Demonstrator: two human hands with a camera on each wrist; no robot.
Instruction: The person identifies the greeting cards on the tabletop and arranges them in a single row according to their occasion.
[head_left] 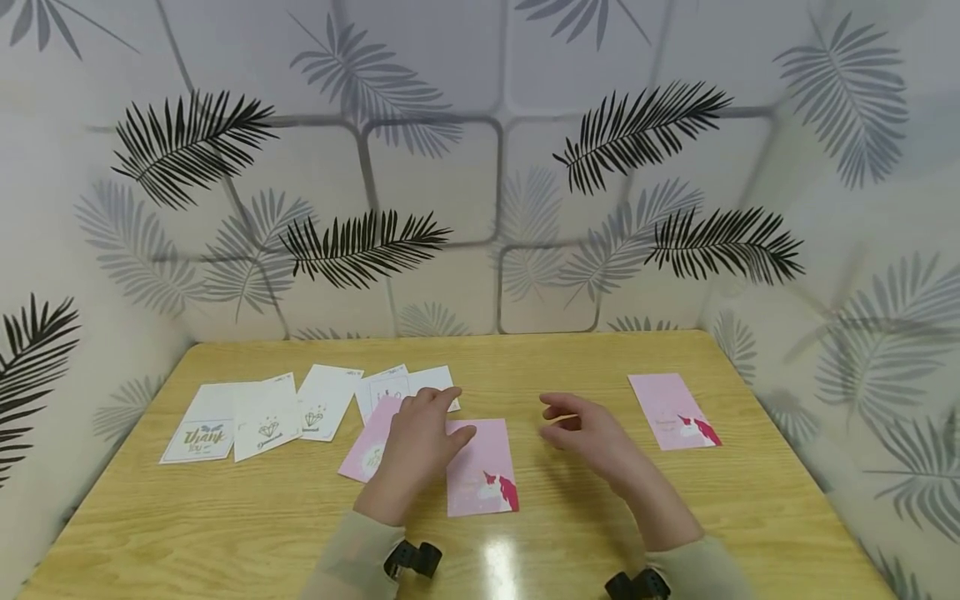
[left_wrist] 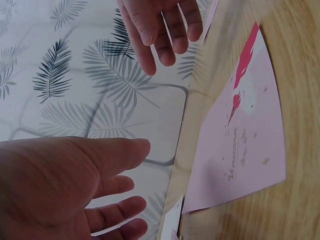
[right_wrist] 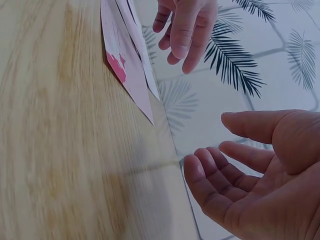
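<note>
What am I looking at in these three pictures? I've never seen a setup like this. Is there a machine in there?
No machine arm here: these are a person's own left hand and right hand, both bare. The wide picture comes from a camera worn on the head, looking forward and down. The other two come from cameras worn on the wrists, one on each, which is why they look tilted and close up.

On the wooden table, several white cards lie to the left. A pink card is partly hidden by the left hand, a unicorn card lies between the hands, and another pink card lies off to the right.

Nothing is held: both hands are above the table with relaxed fingers.
</note>
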